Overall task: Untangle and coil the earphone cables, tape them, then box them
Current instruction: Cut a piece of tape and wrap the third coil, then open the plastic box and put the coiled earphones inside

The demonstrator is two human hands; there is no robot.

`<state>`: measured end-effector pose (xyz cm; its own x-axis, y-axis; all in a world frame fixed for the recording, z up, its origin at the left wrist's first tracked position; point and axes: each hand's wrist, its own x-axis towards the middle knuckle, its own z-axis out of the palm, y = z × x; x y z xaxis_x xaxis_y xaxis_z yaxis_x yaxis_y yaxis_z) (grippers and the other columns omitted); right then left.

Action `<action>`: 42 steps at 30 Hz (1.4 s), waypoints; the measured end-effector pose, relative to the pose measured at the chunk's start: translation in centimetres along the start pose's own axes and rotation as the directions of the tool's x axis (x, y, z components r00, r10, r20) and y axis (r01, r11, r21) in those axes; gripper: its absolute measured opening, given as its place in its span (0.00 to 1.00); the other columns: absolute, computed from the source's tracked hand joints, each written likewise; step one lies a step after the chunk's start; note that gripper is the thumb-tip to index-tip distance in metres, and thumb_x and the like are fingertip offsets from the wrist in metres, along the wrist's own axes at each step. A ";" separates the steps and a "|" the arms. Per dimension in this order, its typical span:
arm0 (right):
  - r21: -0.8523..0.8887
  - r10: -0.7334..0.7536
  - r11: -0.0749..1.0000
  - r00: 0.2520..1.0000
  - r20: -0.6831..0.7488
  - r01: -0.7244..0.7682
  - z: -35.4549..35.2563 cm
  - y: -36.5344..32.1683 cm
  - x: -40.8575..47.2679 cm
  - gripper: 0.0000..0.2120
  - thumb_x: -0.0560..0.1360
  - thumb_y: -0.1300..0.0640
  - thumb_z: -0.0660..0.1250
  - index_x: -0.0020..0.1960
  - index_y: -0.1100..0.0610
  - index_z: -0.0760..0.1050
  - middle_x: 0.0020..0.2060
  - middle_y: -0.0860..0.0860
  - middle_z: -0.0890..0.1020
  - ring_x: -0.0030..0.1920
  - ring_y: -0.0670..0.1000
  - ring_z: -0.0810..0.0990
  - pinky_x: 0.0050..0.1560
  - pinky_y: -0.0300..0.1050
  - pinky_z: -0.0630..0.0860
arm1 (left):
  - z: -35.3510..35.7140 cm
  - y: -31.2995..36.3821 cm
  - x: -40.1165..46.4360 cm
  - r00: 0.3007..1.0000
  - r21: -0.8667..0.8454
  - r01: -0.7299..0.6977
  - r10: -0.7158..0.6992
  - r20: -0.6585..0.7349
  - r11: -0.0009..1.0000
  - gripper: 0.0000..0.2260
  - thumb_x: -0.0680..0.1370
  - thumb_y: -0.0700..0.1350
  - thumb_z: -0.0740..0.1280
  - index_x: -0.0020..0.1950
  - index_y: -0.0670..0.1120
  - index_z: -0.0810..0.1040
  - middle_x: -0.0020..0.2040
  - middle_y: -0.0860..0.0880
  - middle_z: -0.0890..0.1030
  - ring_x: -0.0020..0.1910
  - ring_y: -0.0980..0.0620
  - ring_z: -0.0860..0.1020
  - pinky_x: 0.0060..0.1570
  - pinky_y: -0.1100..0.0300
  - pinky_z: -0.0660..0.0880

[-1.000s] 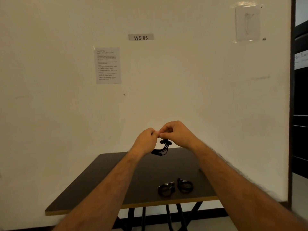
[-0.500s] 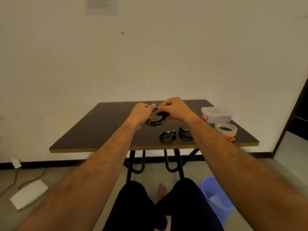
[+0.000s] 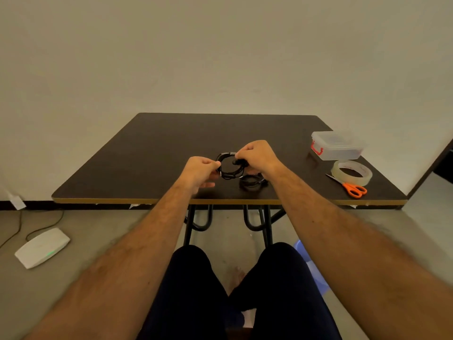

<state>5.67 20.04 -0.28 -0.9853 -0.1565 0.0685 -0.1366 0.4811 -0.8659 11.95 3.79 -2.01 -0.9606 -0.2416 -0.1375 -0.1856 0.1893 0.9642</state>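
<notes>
Earphone cable (image 3: pixel 229 165), wound into a black loop, hangs just above the dark table (image 3: pixel 147 155) between both hands. Left hand (image 3: pixel 199 171) pinches its left edge with curled fingers; right hand (image 3: pixel 257 157) grips its right side. Its opening faces the camera, roughly round.
</notes>
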 end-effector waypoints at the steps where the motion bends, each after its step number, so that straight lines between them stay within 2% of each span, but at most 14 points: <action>1: -0.032 0.000 0.999 1.000 0.008 0.000 0.1 0.1 0.5 0.04 0.75 0.57 0.72 0.43 0.57 0.83 0.43 0.54 0.85 0.44 0.52 0.85 0.44 0.53 0.84 | 0.1 -0.2 0.4 1.000 0.017 0.015 -0.015 -0.006 1.000 0.06 0.80 0.44 0.67 0.55 0.46 0.81 0.50 0.48 0.82 0.49 0.53 0.81 0.40 0.58 0.79; 5: -0.177 -0.001 0.984 0.998 0.060 0.012 0.7 0.5 2.9 0.04 0.74 0.57 0.72 0.44 0.58 0.84 0.41 0.52 0.85 0.43 0.50 0.84 0.47 0.48 0.83 | 0.3 -0.6 2.9 0.997 0.080 0.079 -0.077 -0.028 0.994 0.07 0.79 0.44 0.68 0.56 0.44 0.81 0.50 0.47 0.82 0.49 0.52 0.82 0.39 0.58 0.80; 9: -0.346 0.049 0.938 0.990 0.131 -0.001 1.4 1.3 5.9 0.05 0.74 0.56 0.72 0.45 0.58 0.84 0.42 0.51 0.84 0.44 0.49 0.82 0.49 0.48 0.81 | 0.4 -0.9 5.6 0.992 0.178 0.128 -0.123 -0.040 0.976 0.08 0.78 0.44 0.70 0.56 0.44 0.81 0.48 0.46 0.83 0.46 0.53 0.82 0.41 0.57 0.81; 13: -0.452 0.105 0.892 0.974 0.202 -0.002 1.8 1.5 7.6 0.06 0.75 0.56 0.70 0.47 0.59 0.83 0.42 0.52 0.83 0.43 0.50 0.81 0.43 0.45 0.80 | 0.5 -0.9 7.3 0.993 0.310 0.114 -0.108 -0.038 0.944 0.07 0.78 0.47 0.70 0.55 0.47 0.81 0.46 0.48 0.83 0.44 0.54 0.82 0.41 0.58 0.81; 15: -0.505 0.126 0.863 0.967 0.221 0.003 2.0 1.4 8.3 0.06 0.75 0.56 0.70 0.46 0.59 0.82 0.42 0.53 0.83 0.41 0.50 0.81 0.38 0.44 0.77 | 0.5 -1.0 7.8 0.994 0.343 0.111 -0.110 -0.021 0.933 0.08 0.78 0.47 0.70 0.55 0.47 0.81 0.46 0.48 0.82 0.44 0.54 0.82 0.42 0.57 0.82; 17: -0.541 0.146 0.841 0.959 0.241 0.008 2.1 1.5 8.9 0.05 0.75 0.56 0.70 0.47 0.58 0.81 0.43 0.53 0.83 0.42 0.50 0.81 0.37 0.43 0.76 | 0.4 -1.0 8.0 0.993 0.361 0.110 -0.115 -0.007 0.926 0.09 0.79 0.48 0.69 0.56 0.47 0.80 0.47 0.48 0.82 0.44 0.53 0.82 0.43 0.57 0.82; 22: -0.484 0.177 0.875 0.935 0.308 -0.007 1.5 2.2 9.3 0.08 0.74 0.56 0.72 0.51 0.58 0.81 0.48 0.53 0.82 0.50 0.50 0.80 0.54 0.49 0.78 | -0.2 -0.9 8.7 0.994 0.394 0.105 -0.108 -0.015 0.913 0.10 0.79 0.50 0.68 0.55 0.46 0.80 0.47 0.48 0.81 0.44 0.53 0.82 0.45 0.55 0.83; 26: -0.382 0.164 0.924 0.911 0.378 -0.008 0.6 2.8 8.9 0.08 0.75 0.54 0.71 0.52 0.56 0.82 0.48 0.50 0.82 0.51 0.48 0.78 0.52 0.47 0.72 | 0.2 -0.8 8.9 0.997 0.437 0.077 -0.079 -0.014 0.896 0.11 0.79 0.51 0.68 0.58 0.46 0.80 0.47 0.49 0.81 0.44 0.54 0.82 0.45 0.57 0.82; 31: -0.333 0.113 0.942 0.897 0.427 0.040 0.2 3.3 8.8 0.11 0.78 0.53 0.68 0.59 0.52 0.79 0.54 0.46 0.78 0.55 0.46 0.75 0.59 0.47 0.68 | 1.1 -0.6 9.2 0.999 0.537 0.033 -0.015 -0.038 0.843 0.12 0.80 0.54 0.66 0.56 0.49 0.80 0.44 0.50 0.81 0.42 0.54 0.81 0.43 0.59 0.81; 35: -0.281 0.051 0.958 0.925 0.375 0.061 0.2 4.0 8.5 0.09 0.79 0.54 0.67 0.57 0.53 0.79 0.51 0.46 0.79 0.53 0.45 0.76 0.58 0.45 0.71 | 1.6 -1.0 9.3 0.996 0.610 -0.014 0.062 -0.058 0.792 0.12 0.80 0.56 0.65 0.55 0.49 0.80 0.42 0.52 0.80 0.41 0.56 0.79 0.42 0.58 0.79; 37: -0.237 0.017 0.969 0.940 0.341 0.068 -0.3 4.2 8.4 0.09 0.79 0.54 0.67 0.57 0.53 0.79 0.51 0.47 0.80 0.54 0.46 0.78 0.58 0.47 0.74 | 1.8 -0.6 9.4 0.987 0.645 -0.061 0.142 -0.074 0.762 0.13 0.80 0.55 0.64 0.56 0.49 0.81 0.43 0.54 0.80 0.41 0.58 0.77 0.41 0.61 0.73; 40: -0.170 -0.012 0.983 0.958 0.285 0.063 -1.8 4.5 8.5 0.08 0.79 0.53 0.67 0.57 0.53 0.79 0.49 0.46 0.79 0.51 0.46 0.78 0.51 0.45 0.78 | 2.9 0.9 9.9 0.963 0.631 -0.145 0.255 -0.086 0.762 0.12 0.81 0.54 0.64 0.55 0.48 0.82 0.44 0.54 0.80 0.43 0.58 0.78 0.41 0.61 0.71; 42: -0.183 -0.057 0.978 0.970 0.236 0.102 -3.3 4.9 8.7 0.07 0.79 0.53 0.67 0.55 0.52 0.79 0.49 0.45 0.79 0.50 0.44 0.77 0.52 0.45 0.77 | 4.3 2.2 10.3 0.948 0.622 -0.194 0.307 -0.079 0.759 0.12 0.80 0.54 0.65 0.53 0.48 0.82 0.44 0.54 0.81 0.45 0.57 0.78 0.42 0.60 0.71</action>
<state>-3.95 23.88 -2.24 -0.9240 -0.3823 -0.0012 -0.2523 0.6122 -0.7493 0.70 5.83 -2.25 -0.9518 -0.2460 0.1834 -0.0834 0.7826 0.6170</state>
